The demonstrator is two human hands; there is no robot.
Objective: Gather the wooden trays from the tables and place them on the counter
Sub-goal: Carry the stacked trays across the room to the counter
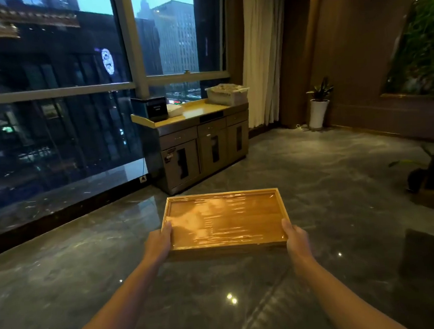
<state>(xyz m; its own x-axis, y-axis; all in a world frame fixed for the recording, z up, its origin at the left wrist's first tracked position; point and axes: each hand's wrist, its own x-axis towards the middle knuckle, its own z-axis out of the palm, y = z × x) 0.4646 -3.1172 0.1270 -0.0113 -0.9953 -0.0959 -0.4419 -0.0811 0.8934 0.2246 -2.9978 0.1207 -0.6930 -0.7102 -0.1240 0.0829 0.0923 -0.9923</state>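
While the wooden tray [225, 219] is carried flat at arm's length over the glossy floor [329, 181], it serves as the marker for everything else. To the tray's left and beyond it runs the tall window [51, 112], dark with city lights. At the tray's near-left corner the left hand [159, 242] is wrapped around the rim, thumb laid over the top edge and fingers hidden beneath, so it bears the weight from below. The tray looks empty, and its surface is glossy, as though wrapped in clear film. It seems to be kept level, one hand on each short end, which I judge to be for steadiness while walking. Straight beyond the tray's far edge, still well apart from it, stands the counter [193, 113] by the window, with a dark box [154, 109] and a pale bin [227, 94] on top and bare wood between them, a likely spot for setting down. At the tray's near-right corner the right hand [295, 237] clasps the rim in the same manner. Far right of the tray, against the wall, a potted plant [319, 104] stands.
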